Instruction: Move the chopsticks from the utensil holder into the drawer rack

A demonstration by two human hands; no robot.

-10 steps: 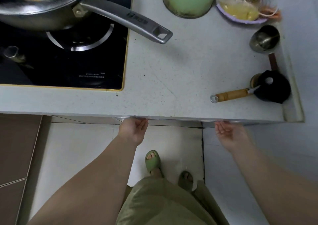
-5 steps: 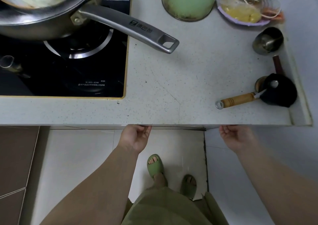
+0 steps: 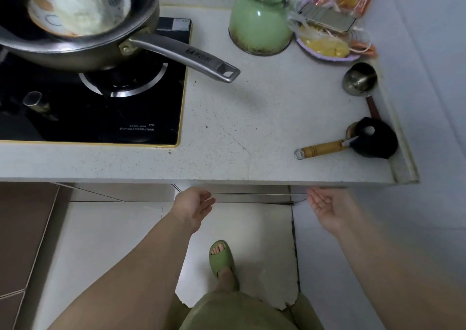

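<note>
My left hand [image 3: 195, 204] and my right hand [image 3: 327, 204] hang open, palms facing each other, just below the front edge of the white countertop [image 3: 252, 133]. Between them, under the counter edge, runs the metal top edge of the drawer front [image 3: 252, 194], which sticks out only slightly. Neither hand touches it or holds anything. No chopsticks, utensil holder or drawer rack shows in this view.
A steel pan [image 3: 75, 21] with a long handle [image 3: 186, 57] sits on the black stove [image 3: 100, 112]. A green kettle [image 3: 259, 24], a metal cup [image 3: 359, 78], a wooden-handled tool [image 3: 322, 148] and a black object [image 3: 373, 140] stand at the right. My sandalled foot [image 3: 222, 257] is on the floor.
Both hands have let go of the drawer edge under the counter and pulled back a little, with the fingers spread. The camera has tilted up, so more of the counter shows.
</note>
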